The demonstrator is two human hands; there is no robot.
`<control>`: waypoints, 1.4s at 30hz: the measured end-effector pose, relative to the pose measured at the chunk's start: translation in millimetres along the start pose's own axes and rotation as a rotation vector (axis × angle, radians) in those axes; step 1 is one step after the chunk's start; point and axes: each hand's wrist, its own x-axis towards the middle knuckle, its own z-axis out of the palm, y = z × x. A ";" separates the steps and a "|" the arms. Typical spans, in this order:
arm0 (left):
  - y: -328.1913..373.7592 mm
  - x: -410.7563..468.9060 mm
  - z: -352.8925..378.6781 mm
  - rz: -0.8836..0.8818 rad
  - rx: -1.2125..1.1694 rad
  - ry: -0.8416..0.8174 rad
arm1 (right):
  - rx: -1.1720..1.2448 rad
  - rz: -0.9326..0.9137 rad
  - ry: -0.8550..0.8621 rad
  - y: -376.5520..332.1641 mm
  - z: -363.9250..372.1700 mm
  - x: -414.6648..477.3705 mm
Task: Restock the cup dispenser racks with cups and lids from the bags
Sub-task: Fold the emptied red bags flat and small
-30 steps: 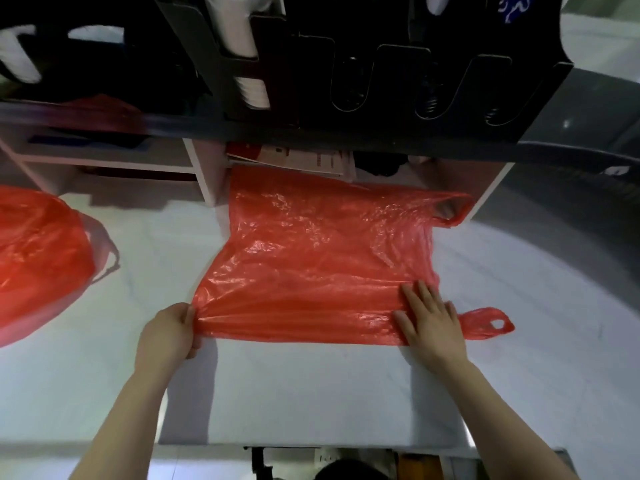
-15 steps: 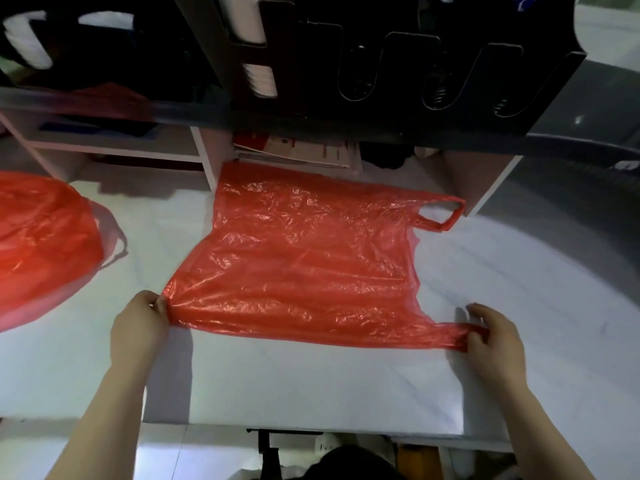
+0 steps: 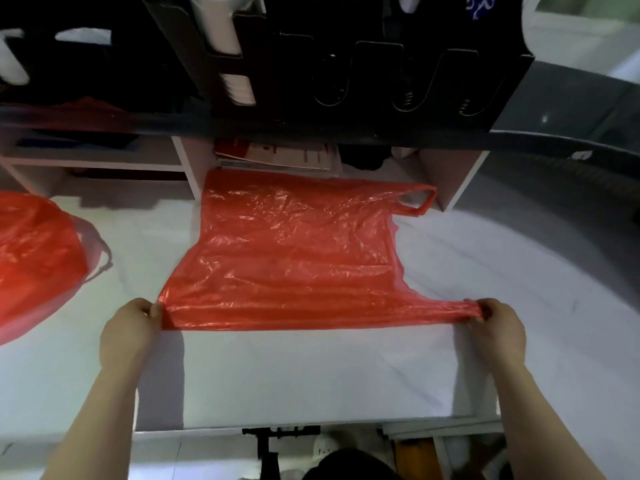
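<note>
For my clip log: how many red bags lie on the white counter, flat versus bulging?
Flat red bag, pinched by left hand and right hand: 1
Bulging red bag: 1
Total: 2

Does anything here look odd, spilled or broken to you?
Nothing looks spilled or torn. The flat bag, stretched between the left hand and right hand on the counter, looks empty. The rack above shows bare springs in some slots, and only one slot shows cups.
</note>
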 end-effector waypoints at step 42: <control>56.0 -49.9 58.1 0.306 0.403 -0.248 | -0.516 -0.478 -0.506 -63.1 42.4 -39.2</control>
